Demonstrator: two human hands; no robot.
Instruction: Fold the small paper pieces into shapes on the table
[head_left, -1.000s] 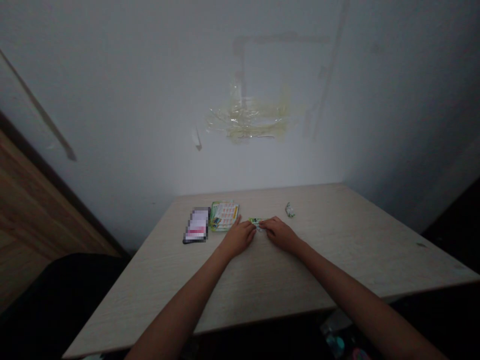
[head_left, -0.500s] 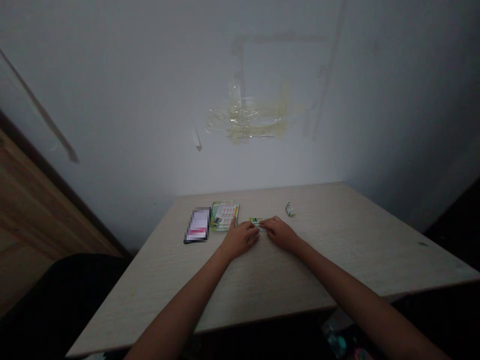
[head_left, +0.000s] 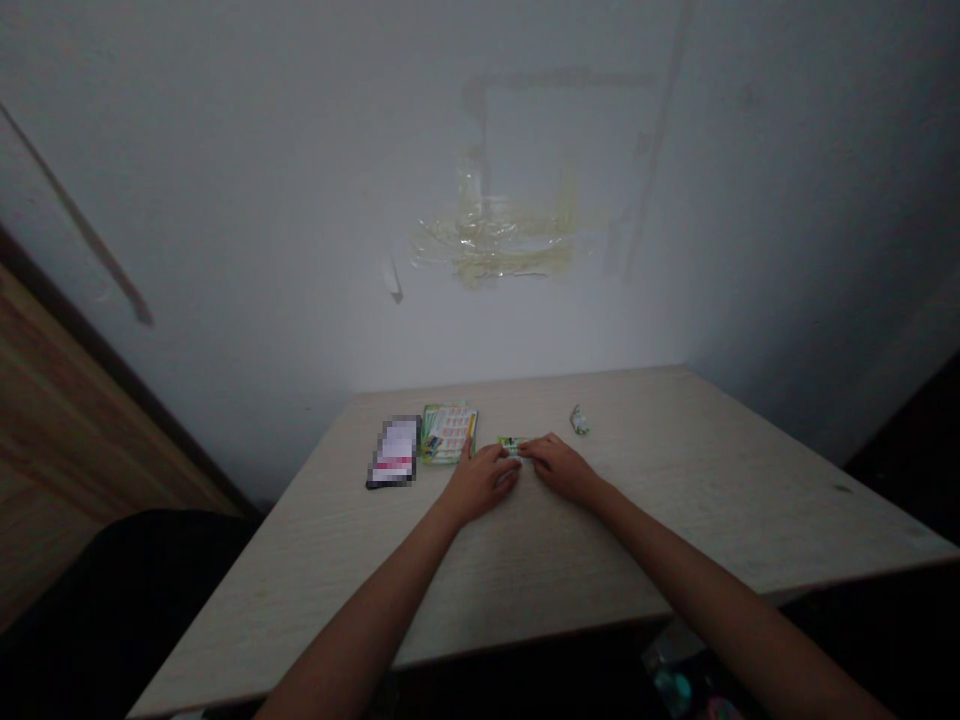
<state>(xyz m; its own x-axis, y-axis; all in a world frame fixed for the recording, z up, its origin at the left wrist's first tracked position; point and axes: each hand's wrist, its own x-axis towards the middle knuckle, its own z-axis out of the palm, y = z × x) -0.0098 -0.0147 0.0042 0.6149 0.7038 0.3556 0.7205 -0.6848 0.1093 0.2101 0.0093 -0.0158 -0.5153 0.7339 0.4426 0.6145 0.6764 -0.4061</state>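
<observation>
A small flat green printed packet point(head_left: 511, 441) lies on the table, partly hidden by my fingers. My left hand point(head_left: 480, 482) rests at its left side, fingers bent toward it and one finger stretched out near the stack of printed leaflets. From the right, my right hand point(head_left: 562, 467) has its closed fingertips pressed on the packet. Just left of my left hand sits the stack of green and white leaflets point(head_left: 450, 430). A phone point(head_left: 396, 452) with a lit, blurred screen lies beside that stack.
A crumpled green and white wrapper point(head_left: 579, 420) lies farther back on the pale wooden table point(head_left: 712, 480). Behind the table rises a wall point(head_left: 300, 200) with peeling clear tape point(head_left: 510, 245). A small dark scrap point(head_left: 844, 489) is near the right edge.
Both hands stay at the green packet, with only very slight finger movement. The view has shifted a little; nothing else has visibly moved.
</observation>
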